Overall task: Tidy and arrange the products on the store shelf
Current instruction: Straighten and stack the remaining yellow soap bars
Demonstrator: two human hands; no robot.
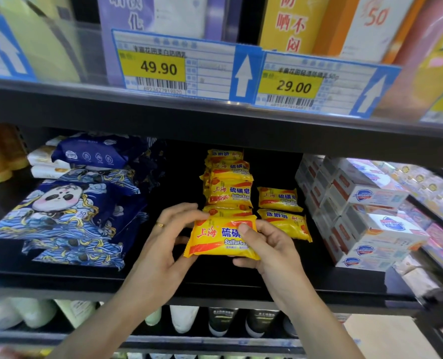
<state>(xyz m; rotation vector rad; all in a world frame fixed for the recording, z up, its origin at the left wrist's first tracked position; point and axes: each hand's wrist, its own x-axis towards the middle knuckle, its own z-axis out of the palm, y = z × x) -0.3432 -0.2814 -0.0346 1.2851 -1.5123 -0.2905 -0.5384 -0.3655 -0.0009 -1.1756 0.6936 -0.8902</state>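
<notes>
Holding a yellow soap packet (221, 238) between them, both hands hover just above the front of the black shelf (59, 277). The left hand (163, 246) curls its fingers round the packet's left end, a ring on one finger; the right hand (269, 251) pinches the right end, thumb on top. Just behind the packet stands a row of like yellow soap packets (228, 187), with two more packets (282, 213) to its right. Blue panda-print packs (65, 216) lie to the left, white soap boxes (357, 211) are stacked to the right. Price tags (179, 66) reading 49.90 and 29.00 hang on the shelf above.
</notes>
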